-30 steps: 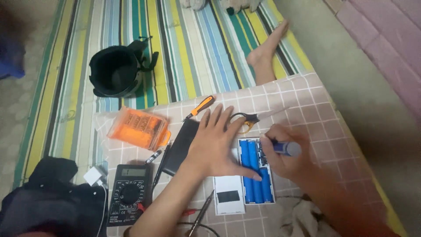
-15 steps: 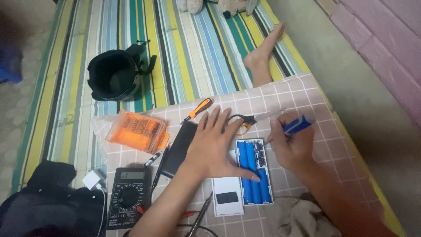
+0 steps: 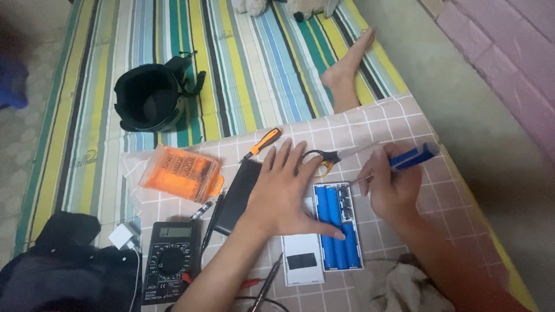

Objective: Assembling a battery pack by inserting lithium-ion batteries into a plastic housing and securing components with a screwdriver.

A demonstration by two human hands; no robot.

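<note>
- The left hand (image 3: 284, 193) lies flat, fingers spread, palm down on the checked cloth (image 3: 404, 115). Its thumb reaches across the lower end of the blue cylindrical battery cells (image 3: 335, 225). It grips nothing; it only presses and steadies.
- Those cells sit side by side in an open white rectangular plastic case (image 3: 350, 199), just right of the left palm, near the front edge of the cloth.
- The right hand (image 3: 393, 188) is closed around a blue-handled slim tool (image 3: 411, 157), held like a pen, the handle pointing up and to the right. Its thin metal tip angles down towards the top right corner of the case.
- A second ago this hand was low, right against the case, with the tool's handle beside the cells. Since then it has lifted and swung the handle outward, so the tip now hangs just off the case rather than in it. My reading: the tool is being re-aimed, not put away.
- The left hand has hardly moved in that time, so the case stays pinned.
- Close by lie black-handled scissors (image 3: 321, 157) beyond the left fingertips, an orange-handled screwdriver (image 3: 263, 143), an orange clear plastic bit box (image 3: 182, 172), a flat black slab (image 3: 237, 196) and a black multimeter with a dial (image 3: 171, 267).
</note>
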